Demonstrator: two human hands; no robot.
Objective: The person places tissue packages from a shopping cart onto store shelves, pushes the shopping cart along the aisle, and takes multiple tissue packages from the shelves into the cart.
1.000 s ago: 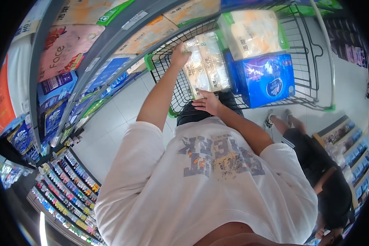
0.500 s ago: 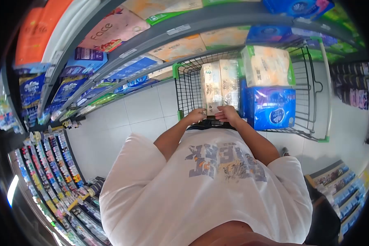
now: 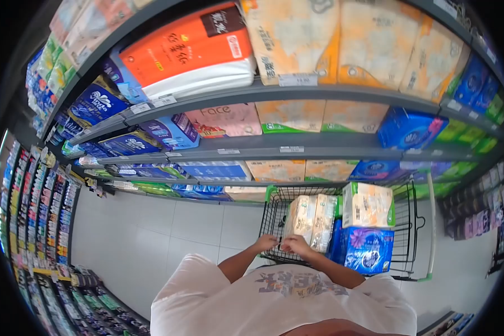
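My left hand (image 3: 266, 242) is at the near left side of the shopping cart (image 3: 270, 215), its fingers bent inward. Just right of it, my right hand (image 3: 297, 245) has its fingers curled toward the left hand, by the near end of a cream tissue multipack (image 3: 302, 215). Whatever either hand may hold is too small to make out. A second cream pack (image 3: 323, 219) stands beside the first in the cart. Further right, a larger cream tissue pack (image 3: 368, 205) and a blue tissue pack (image 3: 368, 249) sit one behind the other.
Shelves (image 3: 341, 147) of tissue packs run along the far side, including an orange pack (image 3: 187, 47) on an upper level. A rack of small goods (image 3: 39, 207) stands at left, and hanging goods (image 3: 476, 210) are at right. Pale floor tiles (image 3: 151, 224) lie left of the cart.
My view has tilted up, showing more shelving. Both hands remain close together at the cart's near side; the right hand's fingers look more curled. The packs keep their places in the cart.
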